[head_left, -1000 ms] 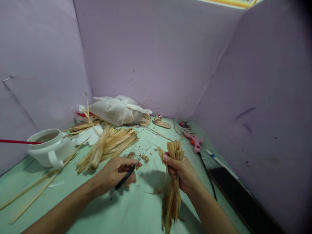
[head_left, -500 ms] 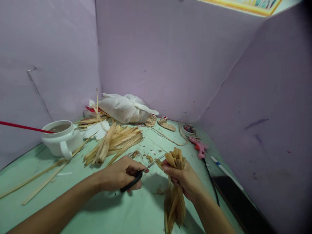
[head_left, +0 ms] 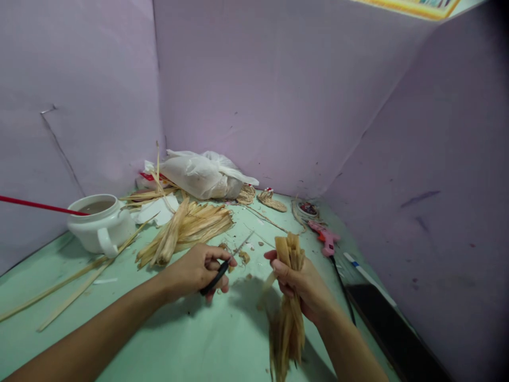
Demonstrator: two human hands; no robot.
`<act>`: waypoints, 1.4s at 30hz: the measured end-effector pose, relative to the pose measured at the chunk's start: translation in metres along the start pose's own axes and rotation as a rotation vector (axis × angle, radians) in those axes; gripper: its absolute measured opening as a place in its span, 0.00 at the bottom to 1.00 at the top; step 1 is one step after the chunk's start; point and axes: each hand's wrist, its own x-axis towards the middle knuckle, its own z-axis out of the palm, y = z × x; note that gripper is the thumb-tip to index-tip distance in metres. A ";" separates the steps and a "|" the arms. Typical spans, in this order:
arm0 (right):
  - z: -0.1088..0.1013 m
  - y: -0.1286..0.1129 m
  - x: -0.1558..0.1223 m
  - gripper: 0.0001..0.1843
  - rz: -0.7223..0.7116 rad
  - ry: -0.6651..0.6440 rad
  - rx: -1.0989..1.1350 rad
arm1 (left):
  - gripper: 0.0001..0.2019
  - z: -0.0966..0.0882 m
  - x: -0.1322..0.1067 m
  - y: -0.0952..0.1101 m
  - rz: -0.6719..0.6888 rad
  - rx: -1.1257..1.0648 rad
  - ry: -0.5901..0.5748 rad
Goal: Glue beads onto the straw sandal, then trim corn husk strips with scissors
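Observation:
My left hand (head_left: 199,269) is closed on the black handles of a pair of scissors (head_left: 219,277), whose thin metal blades point up and to the right. Off to the right, my right hand (head_left: 299,281) grips a bundle of dried husk strips (head_left: 292,329). The folded or cut top of the bundle sticks up above my fingers, and the long loose ends hang down toward the table. One strip beside the bundle is smeared by motion. A gap separates the scissor tips from the bundle. Small husk scraps (head_left: 244,258) lie on the table between my hands.
At the left stands a white pot (head_left: 99,233) of liquid with a red stick (head_left: 43,205) in it. A husk pile (head_left: 199,225) and a white plastic bag (head_left: 202,175) lie behind. A pink glue gun (head_left: 326,239) and a long black object (head_left: 389,329) are at the right.
The scissors have drawn back left, away from the bundle, and their blades now point more upward. The bundle is more upright in my right hand, and a strip at its side has swung downward.

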 end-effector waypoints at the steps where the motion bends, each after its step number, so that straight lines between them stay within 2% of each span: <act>1: -0.003 -0.001 0.000 0.18 -0.037 -0.015 0.037 | 0.17 -0.002 0.001 -0.001 0.008 -0.022 0.027; 4: -0.010 -0.006 0.002 0.16 -0.155 -0.029 0.215 | 0.17 -0.007 0.002 -0.003 0.044 -0.117 0.026; 6: -0.012 -0.008 0.004 0.15 -0.201 0.001 0.313 | 0.17 -0.007 0.000 -0.004 0.084 -0.167 -0.015; 9: -0.011 -0.008 0.005 0.12 -0.199 0.052 0.317 | 0.19 -0.003 -0.004 -0.004 0.146 -0.196 -0.119; 12: -0.008 -0.009 0.004 0.12 -0.187 0.022 0.348 | 0.21 0.005 -0.003 -0.006 0.064 -0.188 -0.287; 13: -0.008 -0.009 0.004 0.13 -0.178 -0.016 0.375 | 0.21 0.007 -0.001 -0.007 -0.002 -0.199 -0.275; 14: -0.009 -0.010 0.003 0.14 -0.164 -0.047 0.394 | 0.21 0.008 0.001 -0.007 -0.063 -0.229 -0.198; 16: -0.014 -0.011 0.003 0.15 -0.158 -0.017 0.372 | 0.19 0.004 0.004 -0.005 -0.108 -0.314 0.094; 18: -0.020 -0.013 0.004 0.13 -0.231 0.128 0.289 | 0.18 -0.007 0.003 0.002 -0.021 -0.374 0.363; 20: -0.027 -0.016 0.005 0.13 -0.305 0.227 0.261 | 0.19 -0.024 -0.003 0.012 0.101 -0.340 0.491; 22: -0.032 -0.020 0.003 0.14 -0.290 0.187 0.344 | 0.18 -0.044 -0.011 0.021 0.172 -0.133 0.637; 25: -0.032 -0.024 0.000 0.15 -0.211 0.059 0.483 | 0.14 -0.073 -0.017 0.021 0.086 0.511 0.921; 26: -0.031 -0.024 -0.001 0.15 -0.197 0.030 0.496 | 0.12 -0.080 -0.017 0.018 0.015 0.699 0.958; 28: -0.026 -0.022 -0.002 0.16 -0.179 -0.002 0.485 | 0.09 -0.089 -0.012 0.007 -0.079 0.830 0.941; 31: -0.021 -0.018 -0.002 0.17 -0.143 -0.025 0.440 | 0.07 -0.093 -0.003 -0.006 -0.122 0.808 0.909; 34: -0.019 -0.016 -0.002 0.16 -0.125 -0.028 0.423 | 0.07 -0.093 0.000 -0.005 -0.090 0.786 0.927; 36: -0.019 -0.016 -0.002 0.17 -0.119 -0.018 0.412 | 0.13 -0.094 -0.003 0.001 -0.023 0.690 0.973; 37: -0.019 -0.016 -0.001 0.18 -0.117 -0.011 0.401 | 0.16 -0.095 -0.006 0.005 0.037 0.562 0.997; 39: -0.017 -0.015 -0.001 0.19 -0.124 0.007 0.375 | 0.20 -0.093 -0.011 0.013 0.191 0.160 1.000; 41: -0.015 -0.012 -0.001 0.16 -0.163 0.022 0.331 | 0.21 -0.085 -0.015 0.020 0.302 -0.310 0.882; 42: -0.014 -0.010 -0.001 0.14 -0.188 0.034 0.293 | 0.20 -0.079 -0.016 0.023 0.312 -0.472 0.797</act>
